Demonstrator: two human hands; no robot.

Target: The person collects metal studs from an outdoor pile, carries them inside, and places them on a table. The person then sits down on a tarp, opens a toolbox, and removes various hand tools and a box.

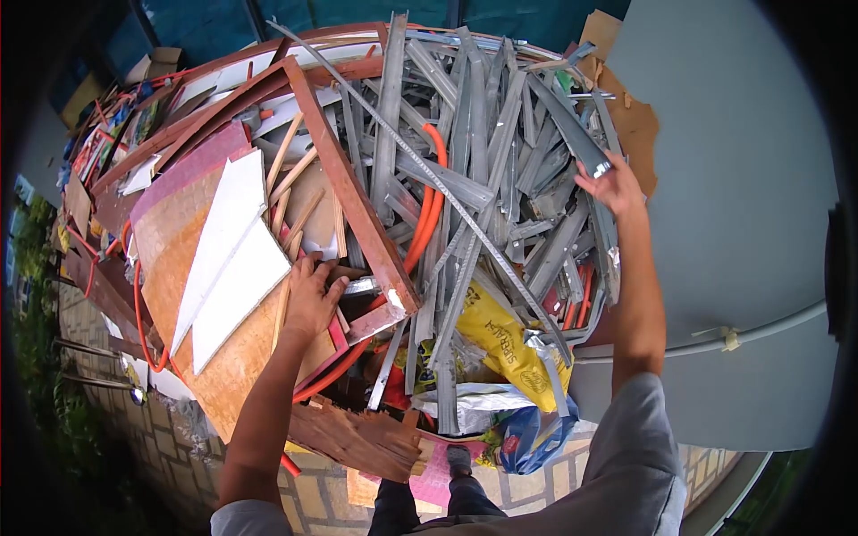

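Note:
My right hand [613,186] is at the upper right of the heap, its fingers bent round the lower end of a grey metal channel [563,116] that slants up to the left. Beneath it lies a dense pile of grey metal strips [483,116]. My left hand [313,290] rests with fingers apart on scraps beside the wooden strips [304,214], just left of a reddish-brown frame [344,170]. White board pieces [237,268] lie on an orange-brown sheet [161,277] to its left. An orange hose [433,201] curves through the metal.
A yellow sack [505,344] and a blue bag [536,442] are at the heap's near edge. Splintered brown wood [357,438] juts out over the paving [313,487]. A grey surface [733,223] stands at the right, with a pale pipe [769,324] along it.

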